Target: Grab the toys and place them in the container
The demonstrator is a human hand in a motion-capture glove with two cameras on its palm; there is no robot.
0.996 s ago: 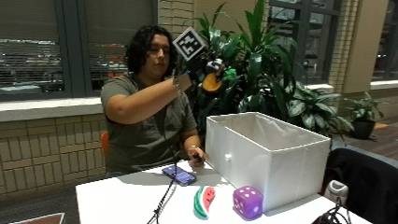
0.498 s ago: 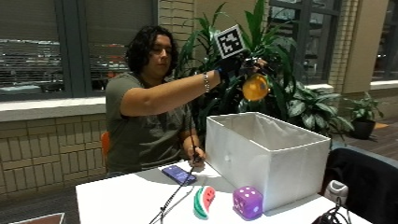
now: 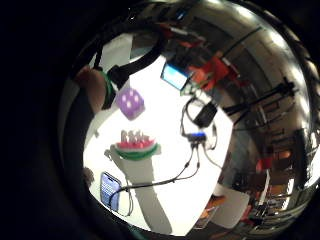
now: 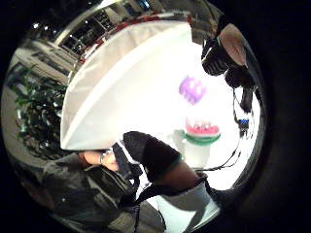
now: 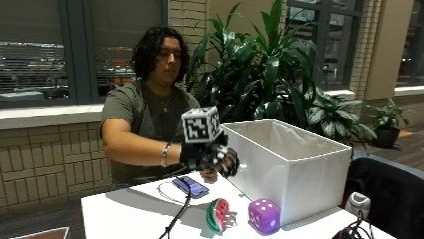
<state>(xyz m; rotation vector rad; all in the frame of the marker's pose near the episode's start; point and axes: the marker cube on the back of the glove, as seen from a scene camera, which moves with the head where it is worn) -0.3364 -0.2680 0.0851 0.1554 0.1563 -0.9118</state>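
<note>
hands (image 5: 213, 158) above table (image 5: 126, 214), fingers loosely curled

You're in office or campus lounge-type interior, not home. Cues: brick wall (image 5: 46, 149) with stone ledge under large dark-framed windows (image 5: 40, 50), night outside with lit building beyond glass. Big leafy indoor plants (image 5: 265, 74) along sill, smaller potted plant (image 5: 386, 122) further back. White surface (image 5: 132, 219) you sit at. Palm view shows more: red chairs (image 3: 217, 67), further tables, tripod-like stand (image 3: 280, 92), long ceiling lights. Open common area look.
</note>
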